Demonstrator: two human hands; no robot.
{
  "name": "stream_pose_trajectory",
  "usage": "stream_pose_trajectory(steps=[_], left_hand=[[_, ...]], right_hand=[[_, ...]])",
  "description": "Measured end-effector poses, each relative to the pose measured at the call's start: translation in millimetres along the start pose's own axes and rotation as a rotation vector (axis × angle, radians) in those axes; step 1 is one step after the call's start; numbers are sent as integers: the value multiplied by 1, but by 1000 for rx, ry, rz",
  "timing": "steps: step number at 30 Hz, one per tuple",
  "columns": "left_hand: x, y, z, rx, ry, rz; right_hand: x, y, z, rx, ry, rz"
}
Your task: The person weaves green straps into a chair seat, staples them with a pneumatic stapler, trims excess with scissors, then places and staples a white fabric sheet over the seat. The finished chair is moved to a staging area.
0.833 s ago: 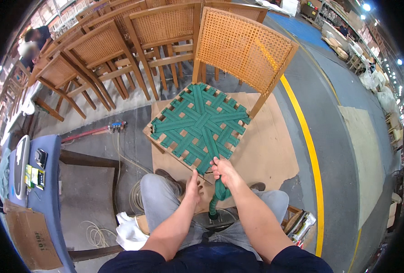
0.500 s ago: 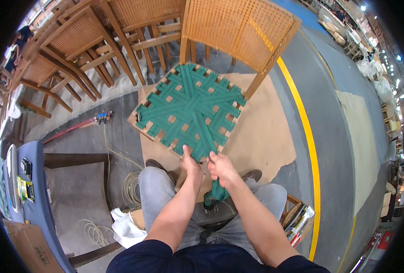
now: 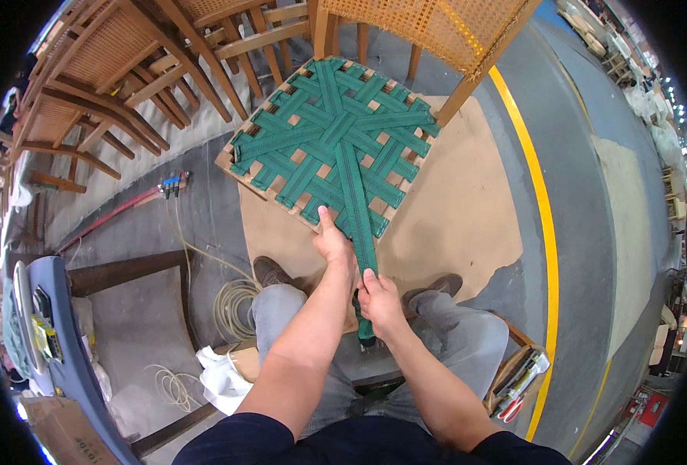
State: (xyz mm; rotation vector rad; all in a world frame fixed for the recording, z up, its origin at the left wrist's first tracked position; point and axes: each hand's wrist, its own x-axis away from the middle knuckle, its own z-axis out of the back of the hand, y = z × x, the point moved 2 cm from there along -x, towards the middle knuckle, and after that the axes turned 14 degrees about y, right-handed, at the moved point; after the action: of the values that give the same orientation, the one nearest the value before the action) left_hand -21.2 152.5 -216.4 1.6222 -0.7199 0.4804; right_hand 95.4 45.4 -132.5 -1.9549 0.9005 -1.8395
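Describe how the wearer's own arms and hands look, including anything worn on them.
Short, plain dark navy sleeves leave both forearms bare. The left hand and right hand are ungloved. No watch, bracelet or cable shows at the wrists; rings are too small to rule out.

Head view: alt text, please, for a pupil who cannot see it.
A person's right hand grips a green strap running from the woven seat of a wooden chair; the left hand is at the seat's edge. More chairs stand at upper left.
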Motion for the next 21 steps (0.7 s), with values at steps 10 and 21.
stream_pose_trajectory(steps=[10,21], left_hand=[[-1,-7,2,-61,-36,38],[-8,-18,4,-138,-25,-30]], right_hand=[[-5,36,22,31,34,82],[-35,55,30,168,111,136]])
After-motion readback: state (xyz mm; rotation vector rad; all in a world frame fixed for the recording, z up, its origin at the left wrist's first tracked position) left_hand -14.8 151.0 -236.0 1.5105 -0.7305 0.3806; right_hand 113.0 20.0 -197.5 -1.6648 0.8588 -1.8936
